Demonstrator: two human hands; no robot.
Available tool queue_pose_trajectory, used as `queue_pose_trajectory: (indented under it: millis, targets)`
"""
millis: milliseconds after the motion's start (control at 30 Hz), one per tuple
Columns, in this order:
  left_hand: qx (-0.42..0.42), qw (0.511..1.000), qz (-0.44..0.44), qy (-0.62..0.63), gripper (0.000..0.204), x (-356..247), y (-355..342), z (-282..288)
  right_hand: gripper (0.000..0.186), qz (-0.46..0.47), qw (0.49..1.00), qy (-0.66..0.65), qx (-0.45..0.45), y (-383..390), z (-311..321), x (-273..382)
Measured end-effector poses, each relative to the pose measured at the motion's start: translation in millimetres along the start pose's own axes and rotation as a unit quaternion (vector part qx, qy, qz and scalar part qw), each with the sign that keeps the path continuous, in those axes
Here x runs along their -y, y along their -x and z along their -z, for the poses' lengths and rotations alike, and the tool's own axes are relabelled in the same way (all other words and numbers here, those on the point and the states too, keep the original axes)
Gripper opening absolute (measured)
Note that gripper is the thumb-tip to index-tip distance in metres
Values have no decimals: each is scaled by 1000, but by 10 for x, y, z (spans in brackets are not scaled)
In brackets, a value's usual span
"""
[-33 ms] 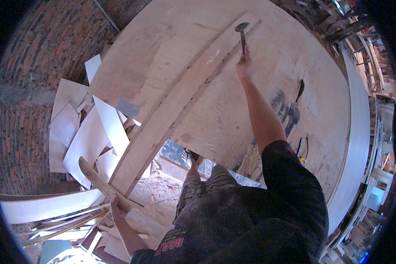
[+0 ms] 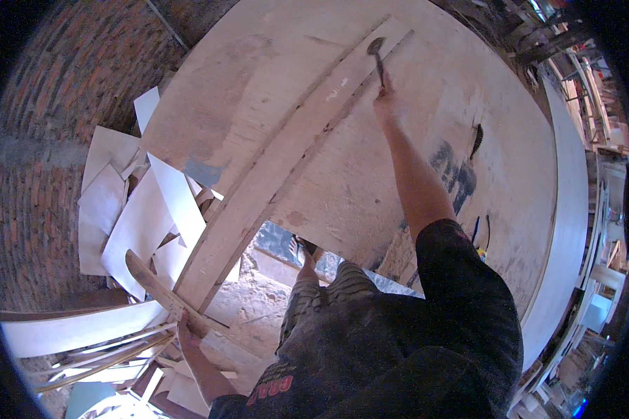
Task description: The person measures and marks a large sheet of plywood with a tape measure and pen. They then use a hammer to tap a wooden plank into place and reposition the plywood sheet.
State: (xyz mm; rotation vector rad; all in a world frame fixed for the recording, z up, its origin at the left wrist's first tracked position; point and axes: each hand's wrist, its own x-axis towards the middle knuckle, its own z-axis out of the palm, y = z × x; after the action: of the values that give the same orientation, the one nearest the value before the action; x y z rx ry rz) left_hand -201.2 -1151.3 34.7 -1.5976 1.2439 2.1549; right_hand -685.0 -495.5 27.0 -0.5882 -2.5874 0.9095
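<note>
My right hand [image 2: 385, 100] is closed round the handle of a hammer [image 2: 380, 63]. The hammer's head hovers over or rests on the far end of a long wooden board [image 2: 286, 157]; which of the two I cannot tell. This board runs diagonally across a large worn plywood table top [image 2: 342, 202], its near end jutting past the edge. At lower left my left hand [image 2: 186, 331] grips a wooden piece with a rounded end [image 2: 150, 281], which meets the board's near end. Part of that hand's fingers is hidden.
A toothed saw blade [image 2: 476, 142] sticks up through the table top, right of my right forearm. Loose pale sheets [image 2: 136, 230] lean by a brick wall [image 2: 49, 230] at left. Long thin strips [image 2: 105, 359] lie at lower left. A white panel [image 2: 569, 209] edges the table's right side.
The hammer's head has shifted slightly left and nearer, and my right hand has moved a little with it. My left hand and the board look the same.
</note>
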Motion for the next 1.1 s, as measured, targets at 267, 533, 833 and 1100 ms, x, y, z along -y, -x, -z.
queue_pose_trajectory:
  millis: [267, 533, 833, 1100]
  targets:
    - [15, 999, -39, 13, 42, 50, 29, -25, 48, 51, 987, -124, -89, -28, 74, 84]
    - [34, 997, -75, 16, 42, 44, -163, -87, 35, 155, 980, -75, 99, -626, -45, -627]
    - [-50, 994, -91, -30, 52, -56, -5, -539, 42, 10, 929, -233, 288, 1747, 34, 134]
    - [65, 992, -111, 0, 36, -169, -414, -529, 44, 290, 884, -184, 318, 3398, 168, 950]
